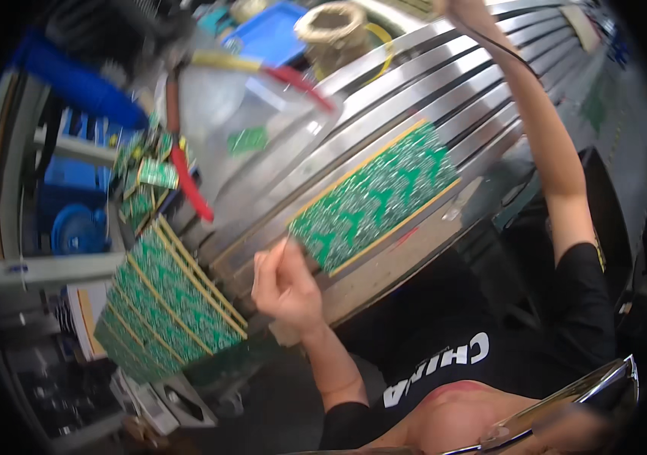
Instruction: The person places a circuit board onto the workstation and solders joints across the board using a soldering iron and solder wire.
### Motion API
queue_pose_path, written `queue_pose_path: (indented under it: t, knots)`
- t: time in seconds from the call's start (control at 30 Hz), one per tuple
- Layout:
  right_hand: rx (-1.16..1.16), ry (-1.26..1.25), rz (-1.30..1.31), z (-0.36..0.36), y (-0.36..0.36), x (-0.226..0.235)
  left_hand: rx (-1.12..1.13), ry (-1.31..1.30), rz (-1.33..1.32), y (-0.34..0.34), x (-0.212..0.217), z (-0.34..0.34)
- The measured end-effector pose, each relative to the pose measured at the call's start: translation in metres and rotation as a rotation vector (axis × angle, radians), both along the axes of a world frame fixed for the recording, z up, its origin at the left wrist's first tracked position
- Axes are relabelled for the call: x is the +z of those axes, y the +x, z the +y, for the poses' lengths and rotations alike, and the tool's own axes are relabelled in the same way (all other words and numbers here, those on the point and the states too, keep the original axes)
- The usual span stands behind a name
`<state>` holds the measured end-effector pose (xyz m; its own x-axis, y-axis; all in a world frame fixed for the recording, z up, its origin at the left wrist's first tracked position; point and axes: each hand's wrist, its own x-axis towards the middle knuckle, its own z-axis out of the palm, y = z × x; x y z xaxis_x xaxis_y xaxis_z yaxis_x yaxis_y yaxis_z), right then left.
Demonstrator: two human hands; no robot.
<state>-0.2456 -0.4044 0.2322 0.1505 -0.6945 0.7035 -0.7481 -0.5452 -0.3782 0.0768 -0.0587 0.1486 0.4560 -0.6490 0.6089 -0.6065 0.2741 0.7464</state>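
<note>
A green circuit board panel (376, 201) with yellow-tan strips along its long edges lies tilted over the slatted metal bench (452, 68). At its near left corner, my left hand (287, 288) is closed, thumb and fingers pinched at the board's edge. Far off at the top right, my right hand (466, 10) reaches over the bench and is cut by the picture's edge, so its fingers are hidden. Left of my left hand, several similar green panels (168, 303) stand in a row.
Pliers with red handles (194, 182) and another red-and-yellow-handled tool (263, 67) are near a clear plastic bag (225, 98) with a small green board (248, 140). Small board pieces (158, 174) are heaped at left. A wrapped round container (331, 26) and blue tray (269, 34) stand at the back.
</note>
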Motion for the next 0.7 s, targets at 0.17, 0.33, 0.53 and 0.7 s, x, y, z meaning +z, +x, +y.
queue_pose_path:
  t: [0.17, 0.33, 0.53, 0.7]
  knots:
    - [0.335, -0.194, -0.243, 0.143, -0.005, -0.060, 0.013, -0.074, 0.056, -0.003, 0.002, 0.000]
    - [0.627, 0.097, -0.635, 0.267, 0.033, -0.102, 0.167, 0.048, -0.230, -0.006, 0.005, 0.014]
    - [0.810, 0.272, -0.649, 0.287, 0.072, -0.095, 0.178, 0.010, -0.278, 0.002, -0.007, 0.029]
    - [0.909, 0.295, -0.555, 0.284, 0.089, -0.089, 0.204, -0.059, -0.395, 0.006, -0.016, 0.031]
